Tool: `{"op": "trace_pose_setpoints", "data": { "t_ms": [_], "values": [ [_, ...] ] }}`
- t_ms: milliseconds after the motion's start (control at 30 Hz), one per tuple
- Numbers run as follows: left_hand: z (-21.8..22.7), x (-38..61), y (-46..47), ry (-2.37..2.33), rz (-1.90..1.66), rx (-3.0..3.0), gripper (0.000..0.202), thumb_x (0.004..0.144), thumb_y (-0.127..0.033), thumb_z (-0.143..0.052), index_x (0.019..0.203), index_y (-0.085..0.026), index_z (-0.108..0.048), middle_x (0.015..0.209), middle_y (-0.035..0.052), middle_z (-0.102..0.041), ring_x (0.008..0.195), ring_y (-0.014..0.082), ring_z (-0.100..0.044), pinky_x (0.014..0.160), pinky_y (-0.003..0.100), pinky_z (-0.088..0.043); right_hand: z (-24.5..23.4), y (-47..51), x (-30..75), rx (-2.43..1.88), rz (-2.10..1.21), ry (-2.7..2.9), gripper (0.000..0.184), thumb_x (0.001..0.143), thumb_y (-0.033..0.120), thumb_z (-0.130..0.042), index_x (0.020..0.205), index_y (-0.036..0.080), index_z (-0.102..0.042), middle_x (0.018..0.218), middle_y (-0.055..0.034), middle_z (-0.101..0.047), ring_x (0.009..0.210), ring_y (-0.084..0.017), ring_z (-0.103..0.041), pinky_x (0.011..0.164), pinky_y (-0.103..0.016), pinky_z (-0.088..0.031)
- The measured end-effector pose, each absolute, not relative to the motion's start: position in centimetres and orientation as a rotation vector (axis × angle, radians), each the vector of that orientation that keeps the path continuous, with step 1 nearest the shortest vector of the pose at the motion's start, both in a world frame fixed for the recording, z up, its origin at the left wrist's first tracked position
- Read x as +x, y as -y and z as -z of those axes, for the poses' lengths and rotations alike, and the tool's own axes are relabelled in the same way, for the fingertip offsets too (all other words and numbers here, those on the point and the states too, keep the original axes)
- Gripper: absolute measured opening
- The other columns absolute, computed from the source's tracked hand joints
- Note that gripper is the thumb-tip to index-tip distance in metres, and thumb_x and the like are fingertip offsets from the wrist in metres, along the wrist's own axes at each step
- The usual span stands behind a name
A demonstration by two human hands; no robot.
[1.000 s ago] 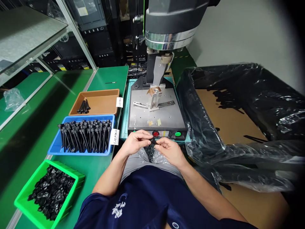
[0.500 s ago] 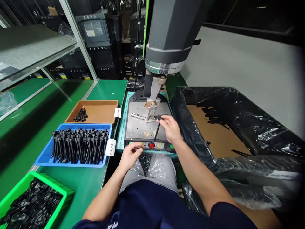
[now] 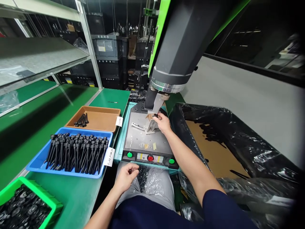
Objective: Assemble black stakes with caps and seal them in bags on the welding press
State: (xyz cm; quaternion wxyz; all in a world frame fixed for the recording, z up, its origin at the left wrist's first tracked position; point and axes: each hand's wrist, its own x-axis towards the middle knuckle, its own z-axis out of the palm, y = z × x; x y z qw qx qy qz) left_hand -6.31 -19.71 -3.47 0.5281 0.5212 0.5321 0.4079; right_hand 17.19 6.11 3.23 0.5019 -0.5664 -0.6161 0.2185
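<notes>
My right hand point(image 3: 162, 122) reaches forward to the metal fixture point(image 3: 150, 122) on the press plate point(image 3: 143, 140), under the machine's horn point(image 3: 159, 101). Its fingers are pinched on a small black part at the fixture; the part is mostly hidden. My left hand point(image 3: 126, 176) rests low at my lap, fingers curled at the edge of a clear plastic bag point(image 3: 152, 179) of black parts. Whether it holds anything is hidden. The press front panel has two green buttons point(image 3: 129, 155) and a red one point(image 3: 150, 158).
A blue tray point(image 3: 38, 162) of black screws, a brown tray point(image 3: 100, 119) with a few screws and a green bin point(image 3: 53, 203) of black parts line the green bench on the left. A cardboard box lined with black plastic point(image 3: 226, 140) stands on the right. Shelving rises at the left.
Both hands were together at my lap with a black screw. My right hand then carried it forward to the fixture. My left hand dropped back to the bag. The view tilted up.
</notes>
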Motion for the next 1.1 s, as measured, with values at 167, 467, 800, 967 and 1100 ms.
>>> {"op": "trace_pose_setpoints", "data": {
  "t_ms": [167,467,800,967,1100],
  "values": [
    [3.7,-6.4,19.8,-1.274,-0.966,1.225,0.024,0.075,-0.035,-0.07,0.091,-0.017,-0.074,0.09,0.007,-0.072,0.081,0.0202,-0.065,0.08,0.034,-0.051,-3.8,-7.3,16.8,-1.282,-0.762,1.48,0.034,0.067,0.038,-0.068,0.094,0.017,-0.067,0.1,-0.0094,-0.068,0.089,-0.023,-0.062,0.083,-0.036,-0.049],
    [4.5,-6.7,19.9,-1.285,-0.962,1.202,0.024,0.076,-0.034,-0.069,0.092,-0.017,-0.073,0.085,0.0065,-0.072,0.078,0.0202,-0.065,0.079,0.034,-0.052,-5.0,-7.5,18.4,-1.291,-0.646,1.743,0.024,0.08,0.034,-0.057,0.09,0.017,-0.071,0.106,-0.009,-0.068,0.103,-0.025,-0.062,0.093,-0.038,-0.046],
    [4.3,-7.4,16.6,-1.399,-1.141,1.438,0.017,0.082,-0.029,-0.061,0.091,-0.019,-0.072,0.104,0.0085,-0.072,0.097,0.0219,-0.066,0.086,0.037,-0.052,-1.4,-5.2,20.1,-1.449,-0.594,1.536,0.039,0.084,0.034,-0.055,0.116,0.014,-0.067,0.116,-0.0149,-0.067,0.1,-0.025,-0.064,0.09,-0.039,-0.049],
    [4.1,-7.4,12.3,-1.544,-1.115,1.737,0.017,0.086,-0.022,-0.057,0.095,-0.02,-0.071,0.107,0.0088,-0.07,0.104,0.0233,-0.063,0.096,0.04,-0.048,3.7,0.5,25.5,-1.992,-0.357,1.776,0.037,0.079,0.031,-0.064,0.109,0.012,-0.072,0.114,-0.0196,-0.066,0.111,-0.034,-0.058,0.099,-0.046,-0.042],
    [3.9,-6.7,8.1,-1.695,-0.951,1.903,0.022,0.085,-0.018,-0.058,0.104,-0.016,-0.07,0.116,0.0137,-0.066,0.112,0.028,-0.057,0.103,0.042,-0.041,6.2,4.6,26.1,-2.126,-0.324,1.861,0.033,0.078,0.035,-0.068,0.107,0.02,-0.074,0.126,-0.0161,-0.061,0.116,-0.036,-0.053,0.092,-0.047,-0.044]
  ]
}}
